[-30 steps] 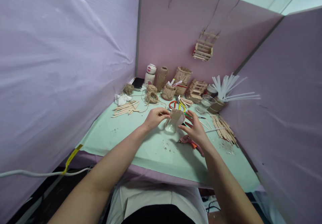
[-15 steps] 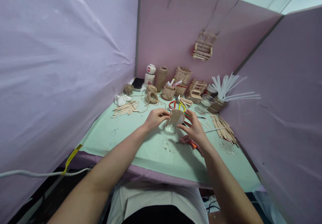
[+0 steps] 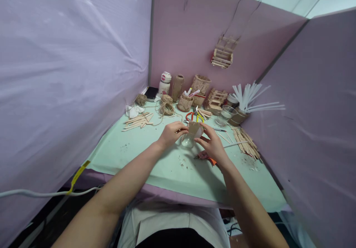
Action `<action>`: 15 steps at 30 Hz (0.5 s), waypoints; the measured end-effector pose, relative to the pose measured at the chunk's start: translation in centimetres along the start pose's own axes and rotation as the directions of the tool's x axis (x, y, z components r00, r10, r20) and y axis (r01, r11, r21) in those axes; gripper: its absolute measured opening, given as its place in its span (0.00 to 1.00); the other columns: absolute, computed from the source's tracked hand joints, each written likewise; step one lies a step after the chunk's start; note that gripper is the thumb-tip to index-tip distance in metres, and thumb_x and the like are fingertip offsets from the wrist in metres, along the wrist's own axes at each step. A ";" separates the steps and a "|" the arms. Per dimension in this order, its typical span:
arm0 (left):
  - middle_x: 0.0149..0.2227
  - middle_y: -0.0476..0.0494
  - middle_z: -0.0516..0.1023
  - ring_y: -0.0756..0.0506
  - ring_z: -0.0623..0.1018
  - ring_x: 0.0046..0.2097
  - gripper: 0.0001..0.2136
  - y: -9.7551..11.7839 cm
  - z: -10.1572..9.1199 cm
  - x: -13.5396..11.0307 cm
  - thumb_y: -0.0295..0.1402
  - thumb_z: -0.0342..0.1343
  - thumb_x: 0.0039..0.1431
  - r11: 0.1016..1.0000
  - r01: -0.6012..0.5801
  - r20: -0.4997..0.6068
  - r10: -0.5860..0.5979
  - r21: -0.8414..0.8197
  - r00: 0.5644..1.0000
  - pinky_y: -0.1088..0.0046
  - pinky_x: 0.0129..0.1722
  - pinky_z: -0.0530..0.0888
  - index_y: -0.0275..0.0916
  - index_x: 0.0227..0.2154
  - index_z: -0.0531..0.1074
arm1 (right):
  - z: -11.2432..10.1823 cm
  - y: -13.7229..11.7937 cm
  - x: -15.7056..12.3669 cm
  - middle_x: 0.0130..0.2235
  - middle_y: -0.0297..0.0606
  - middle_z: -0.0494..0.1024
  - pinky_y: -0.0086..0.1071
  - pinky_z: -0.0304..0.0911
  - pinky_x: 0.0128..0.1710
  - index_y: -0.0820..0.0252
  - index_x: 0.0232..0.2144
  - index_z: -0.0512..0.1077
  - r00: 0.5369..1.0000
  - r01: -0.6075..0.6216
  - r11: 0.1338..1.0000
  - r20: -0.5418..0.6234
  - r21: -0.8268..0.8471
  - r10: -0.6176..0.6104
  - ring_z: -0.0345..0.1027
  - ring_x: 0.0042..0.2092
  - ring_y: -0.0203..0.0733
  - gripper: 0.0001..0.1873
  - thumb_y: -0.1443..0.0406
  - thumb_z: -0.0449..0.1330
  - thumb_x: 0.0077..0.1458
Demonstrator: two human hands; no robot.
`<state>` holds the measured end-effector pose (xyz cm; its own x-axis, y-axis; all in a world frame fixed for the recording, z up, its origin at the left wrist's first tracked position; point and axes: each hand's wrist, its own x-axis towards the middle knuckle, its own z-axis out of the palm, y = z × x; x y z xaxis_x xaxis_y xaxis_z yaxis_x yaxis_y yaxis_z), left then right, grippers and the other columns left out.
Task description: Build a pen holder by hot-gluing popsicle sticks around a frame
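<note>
Now your left hand (image 3: 169,133) pinches the card (image 3: 193,130) at the jar (image 3: 187,142), right hand (image 3: 213,144) spread alongside; uneven pressure could tip the jar toward the table's (image 3: 158,168) front edge.

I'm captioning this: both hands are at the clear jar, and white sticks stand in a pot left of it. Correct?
Wrong side: the head view shows the pot of white sticks right of the clear jar. Left hand and right hand are at it.
</note>
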<state>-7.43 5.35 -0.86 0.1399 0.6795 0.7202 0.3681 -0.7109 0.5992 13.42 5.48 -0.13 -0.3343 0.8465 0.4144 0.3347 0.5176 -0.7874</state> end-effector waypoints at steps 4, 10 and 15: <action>0.32 0.42 0.79 0.49 0.77 0.34 0.05 -0.1 0.1 -0.1 0.31 0.58 0.57 0.995 -0.073 -0.022 0.075 0.070 0.997 0.73 0.36 0.74 0.37 0.33 0.78 | 0.1 -0.5 -0.1 0.58 0.44 0.63 0.43 0.68 0.50 0.51 0.49 0.71 1.000 0.019 0.993 -0.020 -0.115 -0.022 0.57 0.60 0.50 0.21 0.59 0.62 0.52; 0.32 0.42 0.79 0.49 0.77 0.33 0.08 -0.6 0.6 -0.5 0.33 0.56 0.59 0.967 -0.178 -0.059 0.192 0.182 0.980 0.75 0.36 0.74 0.36 0.35 0.78 | 0.2 -0.4 0.0 0.57 0.47 0.66 0.47 0.59 0.57 0.55 0.43 0.75 0.997 0.048 0.965 -0.049 -0.258 -0.062 0.60 0.59 0.50 0.14 0.61 0.59 0.54; 0.32 0.43 0.79 0.50 0.77 0.34 0.10 -1.2 1.1 -0.7 0.33 0.53 0.61 0.934 -0.238 -0.043 0.259 0.267 0.965 0.76 0.35 0.74 0.37 0.39 0.77 | 0.2 -0.1 0.1 0.56 0.47 0.67 0.46 0.58 0.56 0.55 0.41 0.76 0.995 0.057 0.960 -0.059 -0.273 -0.076 0.61 0.58 0.49 0.12 0.62 0.58 0.54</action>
<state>-6.98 5.94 -2.43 0.1909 0.4642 0.8649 0.5560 -0.7773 0.2944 13.20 5.44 -0.09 -0.3063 0.8105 0.4993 0.5430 0.5796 -0.6076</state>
